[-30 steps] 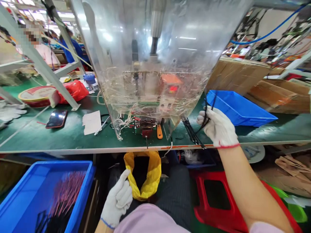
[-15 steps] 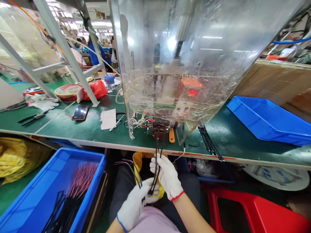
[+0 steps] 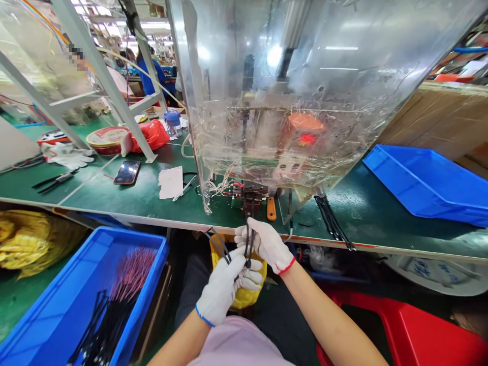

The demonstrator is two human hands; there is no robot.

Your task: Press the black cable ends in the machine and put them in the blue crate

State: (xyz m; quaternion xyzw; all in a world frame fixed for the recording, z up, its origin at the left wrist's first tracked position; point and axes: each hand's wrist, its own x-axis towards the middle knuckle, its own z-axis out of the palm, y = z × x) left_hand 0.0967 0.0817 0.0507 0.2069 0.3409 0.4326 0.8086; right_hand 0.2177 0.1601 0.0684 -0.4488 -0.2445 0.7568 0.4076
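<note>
My left hand (image 3: 223, 287), in a white glove with a blue cuff, is closed around a black cable (image 3: 226, 254) whose free end points up and left. My right hand (image 3: 269, 244), gloved with a red cuff, pinches black cables (image 3: 247, 241) between thumb and fingers. These cables run upward to the small dark fixture (image 3: 251, 193) at the bench edge; whether their tips sit inside it is hard to see. Below, their lower ends meet the fingers of my left hand.
A clear plastic shield (image 3: 324, 91) hangs over the machine. An orange handle (image 3: 271, 209) lies beside the fixture, with black cables (image 3: 331, 221) to its right. One blue bin (image 3: 427, 178) stands on the bench; another blue bin (image 3: 152, 241) at lower left holds cables. A red stool (image 3: 427, 330) is lower right.
Both hands have moved up toward the fixture, the left one also to the right. The black cables have risen with them, and their upper ends now reach the fixture.
</note>
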